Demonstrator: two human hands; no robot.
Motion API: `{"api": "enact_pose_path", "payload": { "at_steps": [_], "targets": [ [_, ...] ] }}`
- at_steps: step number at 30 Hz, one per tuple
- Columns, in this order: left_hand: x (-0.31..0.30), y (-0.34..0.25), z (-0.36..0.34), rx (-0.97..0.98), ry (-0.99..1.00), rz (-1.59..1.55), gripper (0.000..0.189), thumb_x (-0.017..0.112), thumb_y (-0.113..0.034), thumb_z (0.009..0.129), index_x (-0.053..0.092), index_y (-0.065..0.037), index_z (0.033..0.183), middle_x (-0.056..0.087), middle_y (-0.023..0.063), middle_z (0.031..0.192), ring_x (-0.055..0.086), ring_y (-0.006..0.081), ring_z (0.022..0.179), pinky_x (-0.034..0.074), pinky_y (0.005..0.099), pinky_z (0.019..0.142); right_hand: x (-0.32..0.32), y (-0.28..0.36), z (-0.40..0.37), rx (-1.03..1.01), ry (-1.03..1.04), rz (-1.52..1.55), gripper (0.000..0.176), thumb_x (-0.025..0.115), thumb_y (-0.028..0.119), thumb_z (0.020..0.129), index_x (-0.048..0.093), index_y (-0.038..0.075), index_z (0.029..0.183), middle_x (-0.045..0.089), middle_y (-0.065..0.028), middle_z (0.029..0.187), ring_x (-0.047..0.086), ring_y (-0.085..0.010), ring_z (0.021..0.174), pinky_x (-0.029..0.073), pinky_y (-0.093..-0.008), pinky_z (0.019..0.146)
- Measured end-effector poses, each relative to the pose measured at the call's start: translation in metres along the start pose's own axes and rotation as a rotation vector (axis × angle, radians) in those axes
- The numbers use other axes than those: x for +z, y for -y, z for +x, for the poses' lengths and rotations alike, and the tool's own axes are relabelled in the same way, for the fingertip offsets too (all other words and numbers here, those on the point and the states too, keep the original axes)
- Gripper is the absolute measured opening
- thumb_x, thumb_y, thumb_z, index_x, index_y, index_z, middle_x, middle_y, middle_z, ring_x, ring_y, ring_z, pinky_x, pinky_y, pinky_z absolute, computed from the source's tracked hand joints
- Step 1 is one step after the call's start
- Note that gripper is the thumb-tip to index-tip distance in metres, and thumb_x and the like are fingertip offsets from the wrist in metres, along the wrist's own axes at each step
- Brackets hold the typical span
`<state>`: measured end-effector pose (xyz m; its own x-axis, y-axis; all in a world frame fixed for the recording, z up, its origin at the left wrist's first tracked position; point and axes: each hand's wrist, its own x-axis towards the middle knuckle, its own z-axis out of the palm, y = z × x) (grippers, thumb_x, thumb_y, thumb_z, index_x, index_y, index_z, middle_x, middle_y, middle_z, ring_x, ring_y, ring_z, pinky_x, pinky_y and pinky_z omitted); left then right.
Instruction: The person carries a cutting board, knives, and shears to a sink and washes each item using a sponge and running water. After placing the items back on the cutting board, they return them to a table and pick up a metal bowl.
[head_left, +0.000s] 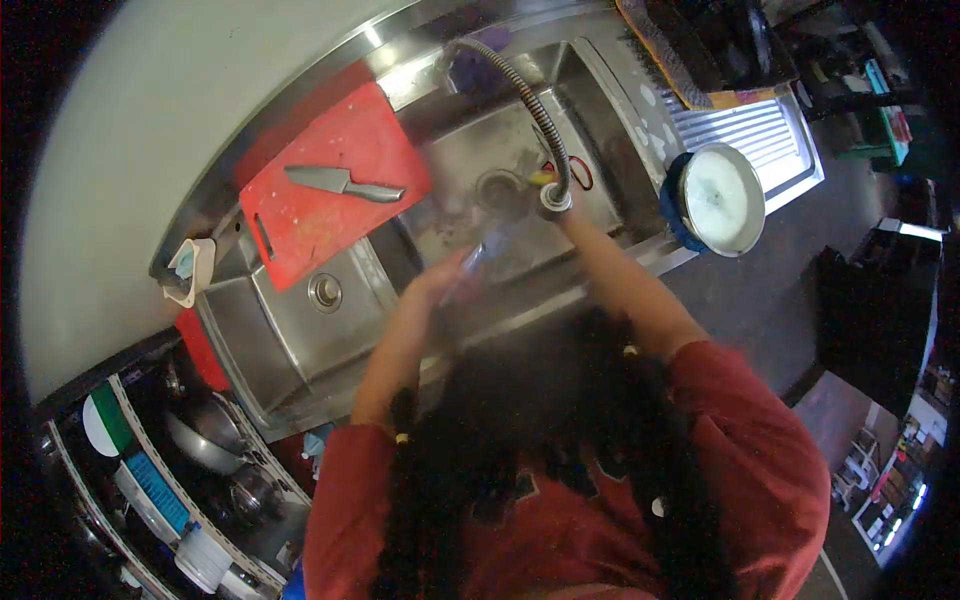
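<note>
My left hand (437, 282), smeared by motion, is closed around a shiny, see-through-looking item (474, 259) over the sink's front edge; its kind is too blurred to tell. At the end of the flexible metal hose, my right hand (566, 218) is at the faucet head (555, 198), its fingers mostly hidden and seemingly wrapped round it. Beneath both hands lies the large sink basin (610, 190). Something with red loop handles (582, 172) and a small yellow thing (541, 178) lie in it near the hose.
A knife (345, 184) lies on a red cutting board (330, 225) spanning part of the left basin (255, 325). On the right ledge stands a pot (752, 215) of whitish, foamy liquid. A small caddy (190, 272) sits at the back left corner. Dish shelves (185, 470) stand lower left.
</note>
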<state>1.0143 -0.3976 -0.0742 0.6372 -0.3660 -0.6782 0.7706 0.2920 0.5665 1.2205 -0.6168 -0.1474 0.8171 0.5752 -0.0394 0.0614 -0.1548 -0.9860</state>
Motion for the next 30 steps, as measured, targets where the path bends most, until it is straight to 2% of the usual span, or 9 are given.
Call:
{"api": "enact_pose_path", "payload": {
  "at_steps": [3, 5, 6, 13, 19, 21, 22, 24, 30],
  "targets": [
    [0.025, -0.016, -0.004, 0.103, -0.28, 0.825, 0.066, 0.063, -0.016, 0.074, 0.039, -0.012, 0.135, 0.063, 0.0099, 0.087, 0.063, 0.0232, 0.073, 0.051, 0.0396, 0.064, -0.014, -0.025, 0.028, 0.2, -0.147, -0.561, 0.028, 0.059, 0.021, 0.086, 0.053, 0.007, 0.109, 0.06, -0.0095, 0.088, 0.059, -0.0216, 0.082, 0.047, -0.037, 0.074],
    [0.054, -0.03, -0.015, 0.201, -0.419, 1.052, 0.065, 0.064, -0.017, 0.075, 0.041, -0.011, 0.135, 0.064, 0.0124, 0.093, 0.064, 0.026, 0.079, 0.051, 0.0417, 0.067, -0.004, 0.035, 0.001, 0.415, -0.169, 0.546, 0.02, 0.057, 0.014, 0.084, 0.056, 0.005, 0.103, 0.058, -0.0104, 0.085, 0.057, -0.0253, 0.083, 0.045, -0.037, 0.073],
    [0.067, -0.037, -0.018, 0.296, -0.553, 1.28, 0.064, 0.065, -0.019, 0.075, 0.042, -0.01, 0.134, 0.065, 0.015, 0.098, 0.065, 0.0287, 0.085, 0.05, 0.0437, 0.07, 0.011, 0.01, -0.015, 0.21, -0.113, 0.032, 0.021, 0.054, 0.012, 0.084, 0.057, 0.005, 0.104, 0.059, -0.0124, 0.088, 0.058, -0.0289, 0.084, 0.046, -0.0388, 0.073],
    [0.099, -0.035, 0.006, 0.094, -0.852, 1.263, 0.08, 0.069, -0.017, 0.069, 0.033, -0.016, 0.141, 0.063, 0.0215, 0.094, 0.063, 0.0367, 0.087, 0.05, 0.047, 0.073, 0.055, 0.06, -0.057, -0.262, 0.462, -0.695, 0.027, 0.046, 0.01, 0.087, 0.058, 0.005, 0.11, 0.057, -0.0193, 0.11, 0.056, -0.0368, 0.1, 0.045, -0.0462, 0.089],
    [0.1, -0.039, 0.007, -0.025, -0.963, 1.138, 0.081, 0.068, -0.015, 0.072, 0.028, -0.012, 0.143, 0.061, 0.0188, 0.106, 0.062, 0.0358, 0.091, 0.05, 0.0449, 0.077, 0.032, 0.067, -0.035, 0.335, 0.069, -0.126, 0.025, 0.051, 0.018, 0.088, 0.061, 0.003, 0.106, 0.057, -0.015, 0.114, 0.058, -0.0324, 0.099, 0.046, -0.0403, 0.089],
    [0.099, -0.032, 0.003, 0.073, -0.961, 1.162, 0.082, 0.068, -0.015, 0.073, 0.026, -0.012, 0.143, 0.06, 0.018, 0.108, 0.061, 0.035, 0.094, 0.05, 0.0433, 0.078, 0.036, 0.052, -0.051, -0.644, 0.234, -0.984, 0.027, 0.054, 0.025, 0.091, 0.06, 0.003, 0.106, 0.061, -0.0119, 0.104, 0.06, -0.0257, 0.087, 0.047, -0.036, 0.084],
    [0.098, -0.027, 0.002, 0.066, -0.964, 1.155, 0.082, 0.068, -0.015, 0.073, 0.026, -0.012, 0.143, 0.06, 0.018, 0.108, 0.061, 0.035, 0.094, 0.05, 0.0433, 0.078, 0.042, 0.023, -0.049, -0.644, 0.244, -0.98, 0.027, 0.054, 0.025, 0.091, 0.06, 0.003, 0.106, 0.061, -0.0119, 0.104, 0.06, -0.0257, 0.087, 0.047, -0.036, 0.084],
    [0.095, -0.018, -0.001, 0.107, -0.949, 1.169, 0.083, 0.069, -0.015, 0.071, 0.027, -0.012, 0.143, 0.059, 0.0171, 0.111, 0.061, 0.0341, 0.095, 0.05, 0.0424, 0.077, 0.054, -0.04, -0.034, 0.33, -0.038, 0.028, 0.032, 0.056, 0.03, 0.09, 0.061, 0.002, 0.103, 0.061, -0.0105, 0.103, 0.058, -0.0218, 0.093, 0.045, -0.0339, 0.087],
    [0.103, -0.02, -0.008, 0.031, -0.985, 1.158, 0.08, 0.07, -0.013, 0.069, 0.033, -0.013, 0.14, 0.059, 0.0168, 0.113, 0.062, 0.0343, 0.092, 0.052, 0.0424, 0.073, 0.021, 0.108, -0.031, 0.275, 0.045, 0.065, 0.033, 0.061, 0.027, 0.087, 0.053, 0.002, 0.106, 0.059, -0.0062, 0.102, 0.057, -0.0164, 0.089, 0.047, -0.0325, 0.074]
  ]
}}
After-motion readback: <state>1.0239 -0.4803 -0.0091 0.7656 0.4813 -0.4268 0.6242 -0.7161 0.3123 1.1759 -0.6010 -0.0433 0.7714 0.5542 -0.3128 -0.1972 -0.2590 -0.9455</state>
